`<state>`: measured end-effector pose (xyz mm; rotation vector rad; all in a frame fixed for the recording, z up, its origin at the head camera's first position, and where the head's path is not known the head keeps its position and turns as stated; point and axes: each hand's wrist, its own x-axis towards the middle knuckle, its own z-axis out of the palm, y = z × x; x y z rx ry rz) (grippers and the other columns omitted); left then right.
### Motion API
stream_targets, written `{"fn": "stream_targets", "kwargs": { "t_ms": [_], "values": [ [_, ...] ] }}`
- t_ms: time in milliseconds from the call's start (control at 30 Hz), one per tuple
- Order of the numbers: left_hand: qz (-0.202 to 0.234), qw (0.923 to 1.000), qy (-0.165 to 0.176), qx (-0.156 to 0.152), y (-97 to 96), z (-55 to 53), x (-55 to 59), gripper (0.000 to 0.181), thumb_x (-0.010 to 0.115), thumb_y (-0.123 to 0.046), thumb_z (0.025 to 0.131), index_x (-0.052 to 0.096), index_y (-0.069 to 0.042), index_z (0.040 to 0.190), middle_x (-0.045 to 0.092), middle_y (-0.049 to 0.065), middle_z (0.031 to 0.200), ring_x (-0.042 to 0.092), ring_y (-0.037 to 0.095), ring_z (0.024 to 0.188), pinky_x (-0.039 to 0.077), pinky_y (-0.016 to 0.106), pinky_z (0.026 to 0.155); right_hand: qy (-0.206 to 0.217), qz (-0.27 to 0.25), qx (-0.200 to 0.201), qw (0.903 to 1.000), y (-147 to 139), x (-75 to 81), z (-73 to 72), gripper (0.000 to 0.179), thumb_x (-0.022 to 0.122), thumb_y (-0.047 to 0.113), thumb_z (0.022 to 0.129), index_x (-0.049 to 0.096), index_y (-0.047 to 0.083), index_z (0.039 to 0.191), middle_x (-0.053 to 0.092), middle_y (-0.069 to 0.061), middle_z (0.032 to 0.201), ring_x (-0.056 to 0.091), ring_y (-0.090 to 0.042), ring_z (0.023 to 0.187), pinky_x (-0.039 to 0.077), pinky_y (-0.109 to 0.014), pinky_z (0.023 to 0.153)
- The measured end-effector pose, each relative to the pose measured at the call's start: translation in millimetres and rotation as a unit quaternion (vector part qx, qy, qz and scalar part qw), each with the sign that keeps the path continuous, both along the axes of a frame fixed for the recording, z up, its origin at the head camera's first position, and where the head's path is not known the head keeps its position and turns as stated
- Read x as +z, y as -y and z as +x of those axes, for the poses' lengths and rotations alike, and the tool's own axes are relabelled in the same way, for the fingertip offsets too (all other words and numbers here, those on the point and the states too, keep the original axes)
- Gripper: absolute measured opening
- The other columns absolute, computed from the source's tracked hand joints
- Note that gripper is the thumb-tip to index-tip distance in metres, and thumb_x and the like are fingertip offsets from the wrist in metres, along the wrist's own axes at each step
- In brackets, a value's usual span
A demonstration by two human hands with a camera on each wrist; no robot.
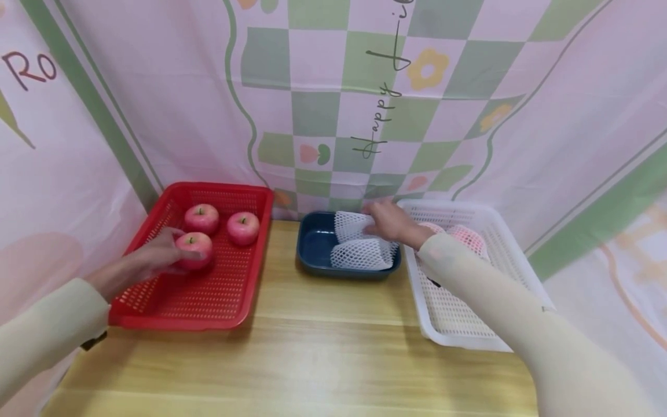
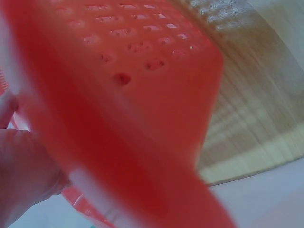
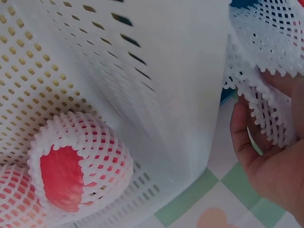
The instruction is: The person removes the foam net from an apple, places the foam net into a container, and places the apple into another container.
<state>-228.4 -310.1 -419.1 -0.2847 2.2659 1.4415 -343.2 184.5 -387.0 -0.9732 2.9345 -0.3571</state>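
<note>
Starting at the left, we see the left hand (image 1: 156, 250) with its fingers curled round the near side of the front apple (image 1: 194, 250), inside the red perforated basket (image 1: 208, 298); whether that fruit is lifted or rests on the basket floor, we cannot tell. Two more apples, the back apple (image 1: 201, 219) and the right-hand apple (image 1: 242, 228), sit behind it. We judge each apple firm, moderately heavy, smooth enough to slip and easily bruised, so we would cup it round its widest part, not squeeze or tug the stem. In the middle, on the wooden surface (image 1: 318, 347), the dark blue tray (image 1: 318, 237) holds a front foam net (image 1: 362, 255) and a rear foam net (image 1: 350, 227). The right hand (image 1: 391, 221) pinches the rear one between thumb and fingers. These sleeves should be nearly weightless, soft, stretchy and apt to tear, best taken by the rim and spread gently. At the far right, the white perforated basket (image 1: 453, 339) carries net-wrapped apples (image 3: 85, 161), whose mesh should give better grip and some cushioning.
</note>
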Motion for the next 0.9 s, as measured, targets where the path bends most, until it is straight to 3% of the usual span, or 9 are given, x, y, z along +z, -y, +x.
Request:
{"fn": "stream_targets", "kwargs": {
  "t_ms": [200, 400, 600, 900],
  "values": [
    [-0.048, 0.9985, -0.007, -0.024, 0.2, 2.5, -2.9, 0.095, 0.075, -0.024, 0.099, 0.005, 0.012, 0.153, 0.027, 0.036, 0.149, 0.047, 0.047, 0.131, 0.060, 0.049, 0.097, 0.018, 0.011, -0.011, 0.9997, -3, -0.7, 1.0, 0.035, 0.086, 0.014, 0.087, 0.072, -0.003, 0.115, 0.074, -0.019, 0.107, 0.072, -0.036, 0.092, 0.060, -0.054, 0.085],
    [-0.078, 0.9961, 0.003, -0.041, -0.5, 4.0, -2.8, 0.098, 0.078, -0.027, 0.098, 0.005, 0.011, 0.152, 0.029, 0.037, 0.147, 0.044, 0.049, 0.132, 0.055, 0.056, 0.103, 0.035, 0.011, -0.016, 0.9992, -10, 1.0, 0.7, 0.055, 0.086, 0.022, 0.088, 0.068, -0.002, 0.133, 0.071, -0.022, 0.130, 0.071, -0.040, 0.109, 0.057, -0.057, 0.098],
    [-0.092, 0.9934, -0.017, -0.067, -3.0, 3.7, -4.0, 0.092, 0.080, -0.022, 0.096, 0.011, 0.013, 0.147, 0.035, 0.035, 0.141, 0.047, 0.046, 0.128, 0.055, 0.049, 0.097, 0.036, 0.004, -0.005, 0.9993, -14, 2.8, 0.4, 0.055, 0.085, 0.030, 0.088, 0.070, 0.000, 0.132, 0.074, -0.019, 0.125, 0.072, -0.038, 0.106, 0.057, -0.057, 0.096],
    [-0.114, 0.9911, -0.021, -0.065, -2.4, 1.6, -7.3, 0.096, 0.082, -0.021, 0.094, 0.010, 0.015, 0.148, 0.038, 0.036, 0.139, 0.049, 0.048, 0.128, 0.055, 0.049, 0.097, 0.046, -0.002, -0.013, 0.9988, -14, 13.0, 4.3, 0.063, 0.082, 0.042, 0.091, 0.067, -0.002, 0.134, 0.073, -0.021, 0.128, 0.069, -0.040, 0.117, 0.054, -0.057, 0.103]
  ]
}}
